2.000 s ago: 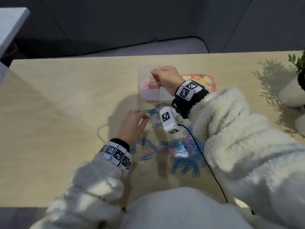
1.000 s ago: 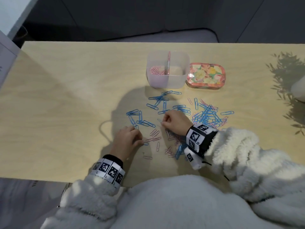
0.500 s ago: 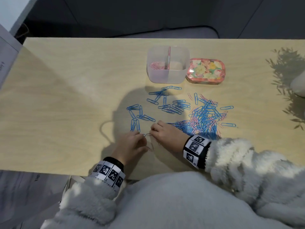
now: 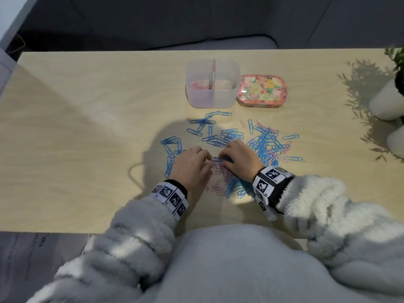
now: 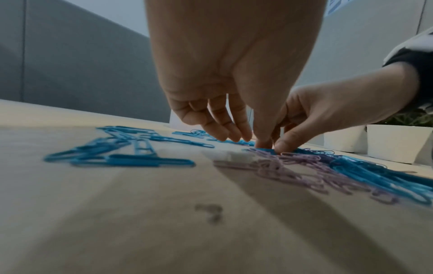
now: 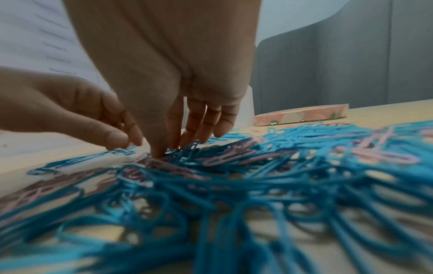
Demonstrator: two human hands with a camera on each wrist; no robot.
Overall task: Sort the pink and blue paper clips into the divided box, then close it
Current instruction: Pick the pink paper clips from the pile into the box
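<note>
Pink clips (image 4: 219,170) beneath both hands, wrist views alone reveal left fingers (image 5: 263,142) and right fingers (image 6: 159,151) pinching them.

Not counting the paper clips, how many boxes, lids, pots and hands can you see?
Clear plastic divided box: 1
Flowery pink lid: 1
White plant pots: 2
Hands, left hand and right hand: 2
Total: 6

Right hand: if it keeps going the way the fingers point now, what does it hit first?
The right hand points down and toward the left hand. Its fingertips look already at the pink paper clips on the table; going on, it would likely meet the left hand's fingers next. Depth is unclear.
</note>
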